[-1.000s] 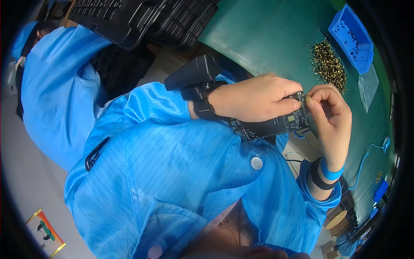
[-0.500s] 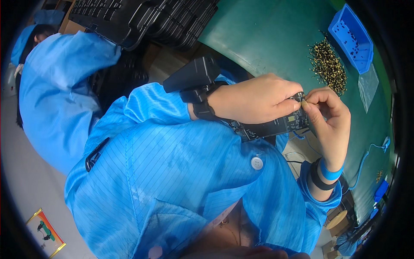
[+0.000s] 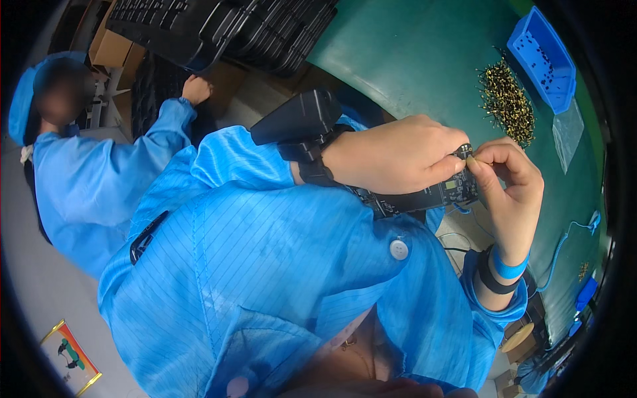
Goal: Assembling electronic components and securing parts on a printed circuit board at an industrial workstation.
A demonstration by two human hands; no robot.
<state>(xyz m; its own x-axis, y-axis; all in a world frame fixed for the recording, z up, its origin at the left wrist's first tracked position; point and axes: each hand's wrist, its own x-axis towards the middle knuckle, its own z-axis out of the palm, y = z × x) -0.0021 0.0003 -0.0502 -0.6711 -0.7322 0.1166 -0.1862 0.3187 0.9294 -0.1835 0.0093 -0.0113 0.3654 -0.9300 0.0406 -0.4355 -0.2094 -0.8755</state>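
Toward ten o'clock, a co-worker in a light-blue cloth smock and cap (image 3: 99,186) is turning around, a bare hand (image 3: 198,90) emerging below the stacked black plastic trays (image 3: 259,33). The right hand (image 3: 519,180) is shifting its fingers slightly toward seven o'clock against the long black circuit board (image 3: 430,198).

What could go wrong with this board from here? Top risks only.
1. Drop: the long black circuit board is held up by the left hand, so a slip might let it fall.
2. Pressure: the left thumb lies across the component side, which might stress small parts.
3. Scatter: the loose pile of small black-and-gold pieces sits on the green table near the right hand; a stray knock could spread them.
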